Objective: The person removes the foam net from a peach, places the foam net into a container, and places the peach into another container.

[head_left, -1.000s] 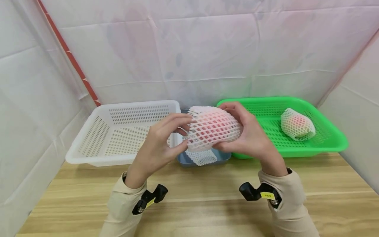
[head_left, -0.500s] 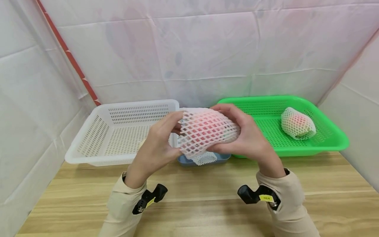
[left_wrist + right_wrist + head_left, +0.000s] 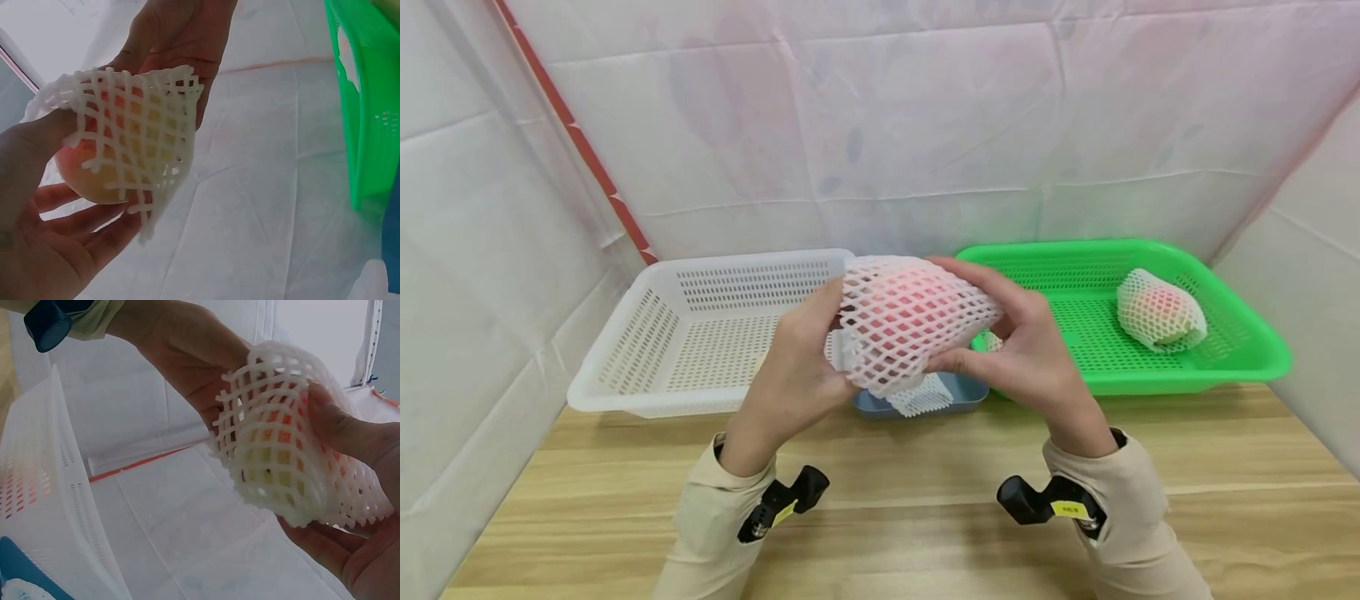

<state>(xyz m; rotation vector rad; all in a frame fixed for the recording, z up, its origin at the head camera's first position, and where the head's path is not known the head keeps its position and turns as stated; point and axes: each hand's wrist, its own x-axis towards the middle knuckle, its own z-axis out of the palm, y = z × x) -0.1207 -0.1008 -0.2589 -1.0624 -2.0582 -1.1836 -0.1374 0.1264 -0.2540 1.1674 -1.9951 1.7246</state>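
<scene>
A round red-and-yellow fruit (image 3: 87, 178), apple- or peach-like, sits inside a white foam net (image 3: 910, 312), held up above the table between both hands. At the net's left end, my left hand (image 3: 790, 375) grips the edge with its thumb in front; its fingertips are hidden in the head view. Around the right end, my right hand (image 3: 1030, 354) holds the netted fruit between thumb and fingers. Part of the fruit's skin shows bare below the net's edge in the left wrist view. Beneath the hands, a flat foam net (image 3: 922, 396) lies in a blue-grey tray (image 3: 967, 390).
To the right stands a green basket (image 3: 1120, 383) with a netted fruit (image 3: 1159, 308) in it; another netted thing shows partly behind my right fingers. A white basket (image 3: 651, 404) stands at left, with something pale yellow mostly hidden by my left hand. White cloth (image 3: 925, 125) hangs behind.
The netted fruit has shifted a little to the left. My left fingers have moved behind the net's edge, and my right hand has slid towards the net's right end.
</scene>
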